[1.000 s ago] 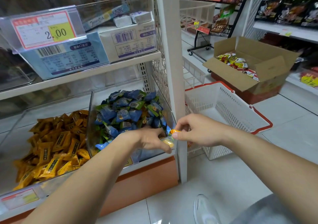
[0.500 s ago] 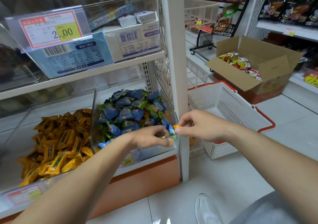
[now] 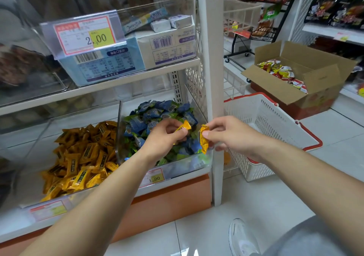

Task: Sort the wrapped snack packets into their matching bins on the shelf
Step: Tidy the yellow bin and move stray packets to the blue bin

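Observation:
Two clear bins stand on the low shelf. The left bin point(image 3: 21, 177) holds a heap of yellow packets point(image 3: 82, 157). The right bin point(image 3: 189, 165) is full of blue and green packets point(image 3: 157, 112). My left hand point(image 3: 165, 135) hovers over the right bin and pinches one yellow packet point(image 3: 184, 126) between thumb and fingers. My right hand point(image 3: 232, 135), just right of it by the white shelf post, holds another yellow packet point(image 3: 203, 141) that hangs down from thumb and forefinger.
A white shelf post point(image 3: 212, 78) stands between the bins and a white basket with red handles point(image 3: 275, 125) on the floor. An open cardboard box point(image 3: 315, 90) of snack bags sits behind it. Boxes fill the upper shelf point(image 3: 118, 62). My white shoe point(image 3: 240, 236) is below.
Both hands have lifted from the front rim of the right bin. Each now shows a yellow packet clearly; before, only a small orange bit showed between the fingers.

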{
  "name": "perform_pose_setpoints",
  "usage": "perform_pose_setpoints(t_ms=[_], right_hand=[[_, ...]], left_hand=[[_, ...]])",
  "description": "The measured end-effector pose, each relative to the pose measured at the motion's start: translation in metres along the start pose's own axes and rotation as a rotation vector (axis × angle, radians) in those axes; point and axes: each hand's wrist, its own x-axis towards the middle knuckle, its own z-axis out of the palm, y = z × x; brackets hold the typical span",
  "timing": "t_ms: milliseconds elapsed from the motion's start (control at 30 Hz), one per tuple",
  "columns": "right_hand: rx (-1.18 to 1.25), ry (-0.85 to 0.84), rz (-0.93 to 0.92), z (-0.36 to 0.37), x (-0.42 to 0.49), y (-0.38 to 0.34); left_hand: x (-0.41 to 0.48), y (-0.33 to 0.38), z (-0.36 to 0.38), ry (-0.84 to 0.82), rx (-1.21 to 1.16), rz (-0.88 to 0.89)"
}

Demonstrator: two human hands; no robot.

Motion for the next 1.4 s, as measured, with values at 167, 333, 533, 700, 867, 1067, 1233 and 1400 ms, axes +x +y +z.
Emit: perform_pose_setpoints(t_ms=[167,333,533,700,867,1067,1233,1400], right_hand=[[0.210,0.065,-0.019,0.019,0.001,-0.007],[0.273,0.080,-0.135,0.055,0.005,-0.020],[0.152,-0.065,-0.121,0.080,0.025,-0.032],[-0.359,0.078,-0.279,0.070,0.048,-0.021],[-0.646,0.165,-0.190,0.060,0.068,-0.002],[-1.011,-0.138,-0.006,0.066,0.068,0.009],[-1.007,-0.347,0.228,0.080,0.079,0.010],[-0.941,-0.411,0.332,0.083,0.088,0.012]], left_hand=[[-0.039,0.021,0.000,-0.013,-0.253,-0.009],[-0.063,0.026,-0.007,0.048,-0.268,0.028],[-0.073,0.009,-0.068,0.287,0.148,0.124],[-0.083,-0.016,-0.146,0.558,0.726,0.166],[-0.077,-0.029,-0.155,0.571,1.060,0.022],[-0.076,-0.014,-0.078,0.201,0.808,0.394],[-0.064,-0.039,-0.043,-0.072,0.889,0.306],[-0.053,-0.048,-0.050,-0.022,0.792,0.260]])
